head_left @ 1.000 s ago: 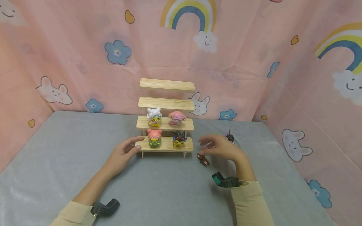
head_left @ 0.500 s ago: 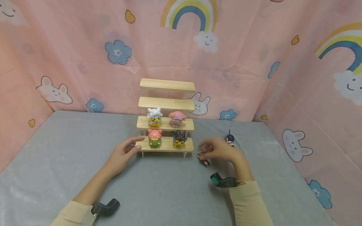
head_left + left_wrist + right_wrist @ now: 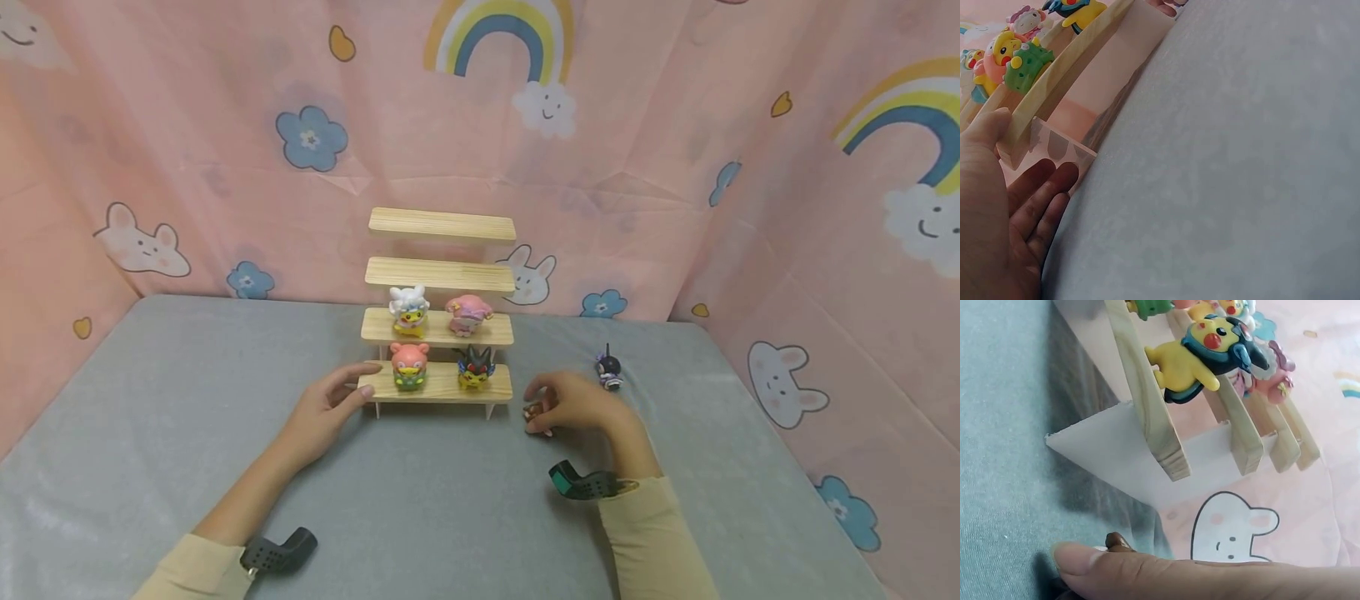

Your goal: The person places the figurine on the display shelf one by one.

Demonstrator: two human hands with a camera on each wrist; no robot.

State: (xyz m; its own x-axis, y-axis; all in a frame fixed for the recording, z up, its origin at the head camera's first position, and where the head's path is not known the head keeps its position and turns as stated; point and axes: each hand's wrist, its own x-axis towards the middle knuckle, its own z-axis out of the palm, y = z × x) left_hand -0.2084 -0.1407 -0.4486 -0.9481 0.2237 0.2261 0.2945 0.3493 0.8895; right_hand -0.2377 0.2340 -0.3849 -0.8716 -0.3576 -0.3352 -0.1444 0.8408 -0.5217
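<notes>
A stepped wooden display stand with pale side panels stands on the grey cloth. My left hand holds the left end of its lowest board, thumb at the front corner. My right hand pinches a small brown figurine just right of the stand, thumb and fingers covering most of it. In the right wrist view, only a brown tip of it shows past the thumb. A black-and-purple figurine stands beyond my right hand.
On the lowest board stand a pink-hooded figurine and a black-hooded one. One step up are a white-hooded figurine and a pink one. A pink patterned curtain hangs behind the stand.
My right hand has lowered toward the brown figurine and its thumb and fingers have come together around it. The black-and-purple figurine shows more fully now. My left hand stays put.
</notes>
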